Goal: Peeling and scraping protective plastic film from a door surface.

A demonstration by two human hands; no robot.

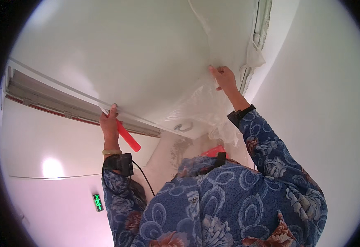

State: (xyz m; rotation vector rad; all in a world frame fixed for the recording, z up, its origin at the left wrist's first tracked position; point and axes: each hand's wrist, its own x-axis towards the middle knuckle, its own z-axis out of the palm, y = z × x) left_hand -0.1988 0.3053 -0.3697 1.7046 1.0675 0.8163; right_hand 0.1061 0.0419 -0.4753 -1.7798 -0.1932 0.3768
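A large white door (130, 61) with a metal lever handle (184, 127) fills the upper middle. My left hand (109, 122) is closed around a tool with a red handle (129, 136); its pale, narrow end lies by the door's edge, and its kind cannot be told. The thumb of that hand rests on the door's edge. Clear plastic film (195, 100) lies loose and wrinkled over part of the door and hangs down near the handle. At the film's fold, my right hand (224, 78) pinches it between thumb and fingers; the exact grip is partly hidden.
A door frame (72, 114) runs along the left, beside the door's edge. Rough-edged frame parts (260, 34) with loose film stand at the upper right, next to a white wall (315, 123). A red object (214, 151) lies low beyond my chest. A green lit exit sign (98, 202) is at lower left.
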